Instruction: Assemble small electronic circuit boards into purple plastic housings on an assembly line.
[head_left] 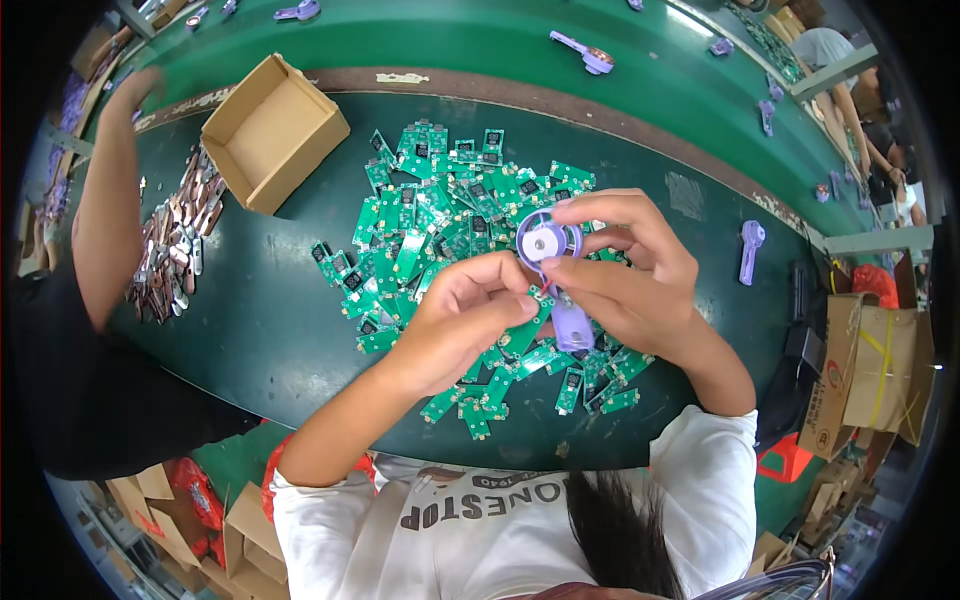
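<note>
My right hand [645,275] is closed around the ring-shaped head of a purple handheld fan [573,328], whose round middle is white and whose handle points toward me. Between thumb and fingers, my left hand [450,315] pinches a small green circuit board [524,338] close beside the fan's handle. A bit of thin reddish wire seems to show where the board meets the fan, though the fingers partly cover that spot. Beneath both hands spreads a loose heap of green circuit boards [408,255], some with dark display parts.
An open cardboard box [270,130] stands at the far left, near a pile of brown and silvery elongated parts [180,245]. Beyond the table, a green belt [450,50] carries purple fans. Another person's arm [105,200] reaches in at left. A purple fan [750,252] lies at right.
</note>
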